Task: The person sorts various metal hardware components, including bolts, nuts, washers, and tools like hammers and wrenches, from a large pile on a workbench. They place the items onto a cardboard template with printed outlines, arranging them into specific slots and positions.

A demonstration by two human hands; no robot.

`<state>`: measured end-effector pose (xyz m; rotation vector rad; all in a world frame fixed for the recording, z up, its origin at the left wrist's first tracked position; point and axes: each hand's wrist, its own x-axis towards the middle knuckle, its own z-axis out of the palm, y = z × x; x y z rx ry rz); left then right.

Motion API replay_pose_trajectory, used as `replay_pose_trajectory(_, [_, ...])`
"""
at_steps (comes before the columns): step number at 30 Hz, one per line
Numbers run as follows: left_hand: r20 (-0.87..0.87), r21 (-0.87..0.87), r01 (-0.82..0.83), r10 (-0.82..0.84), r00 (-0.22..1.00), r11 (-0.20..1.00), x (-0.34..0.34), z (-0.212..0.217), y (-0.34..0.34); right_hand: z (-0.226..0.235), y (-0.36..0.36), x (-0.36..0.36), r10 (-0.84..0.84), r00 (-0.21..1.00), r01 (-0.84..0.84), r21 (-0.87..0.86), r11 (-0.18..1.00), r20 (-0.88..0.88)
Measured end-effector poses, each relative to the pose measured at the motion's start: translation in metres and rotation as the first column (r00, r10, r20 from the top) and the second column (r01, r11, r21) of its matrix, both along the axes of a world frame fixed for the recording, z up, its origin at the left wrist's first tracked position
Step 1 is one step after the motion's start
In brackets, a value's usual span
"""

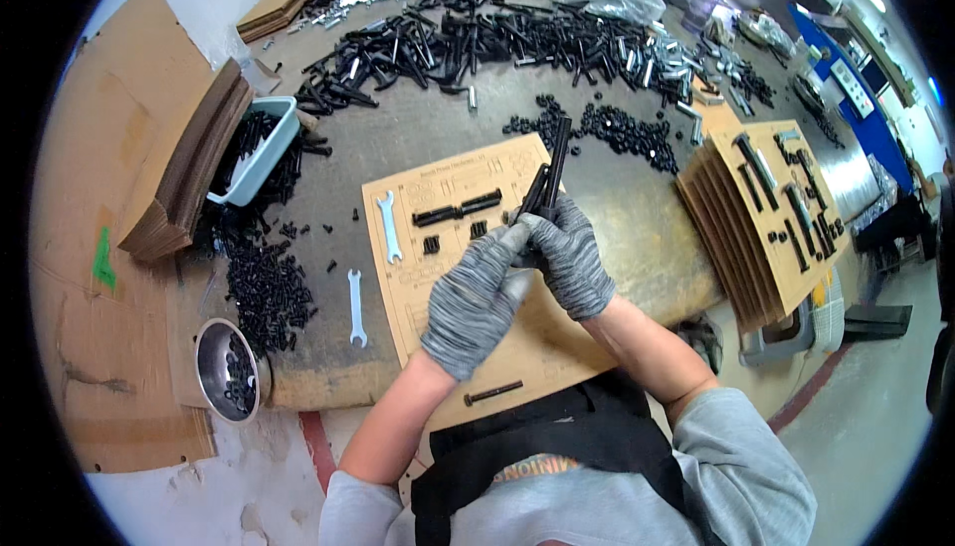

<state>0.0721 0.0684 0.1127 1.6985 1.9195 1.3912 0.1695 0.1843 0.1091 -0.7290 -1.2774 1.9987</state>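
Both my hands wear grey knitted gloves and meet above a printed cardboard sheet (pixel 403 312). My right hand (pixel 572 260) grips a few long black bolts (pixel 559 163) that point up and away. My left hand (pixel 470 299) closes its thumb and fingers around the lower ends of the same bundle; the exact contact is partly hidden. On the sheet lie an open-end wrench (pixel 389 228), a row of black bolts (pixel 457 208), small black pieces (pixel 431 245) in two groups, and a single black bolt (pixel 493 393) near my body.
Left of the sheet are a second wrench (pixel 356 307), a pile of small black screws (pixel 261 292), a metal bowl (pixel 227 369) and a pale blue bin (pixel 261 153). Heaped black bolts (pixel 448 44) and black nuts (pixel 632 133) lie beyond. Stacked loaded cardboard sheets (pixel 731 238) stand right.
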Motion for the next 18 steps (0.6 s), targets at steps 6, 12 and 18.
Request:
replay_pose_trajectory(6, [0.764,-0.362,0.326,0.078,0.640,0.874,-0.020,-0.013,-0.020,-0.023,0.012,0.067,-0.090,0.987,0.079,0.085,0.993,0.132])
replay_pose_trajectory(12, [0.747,-0.491,0.412,0.127,0.653,0.767,-0.010,-0.036,-0.019,-0.035,0.016,0.092,0.056,0.996,-0.056,0.005,0.998,0.067])
replay_pose_trajectory(18, [0.274,-0.454,0.079,0.055,0.960,0.888,0.000,-0.051,-0.023,-0.042,0.010,0.093,0.163,0.947,-0.229,-0.226,0.947,-0.276])
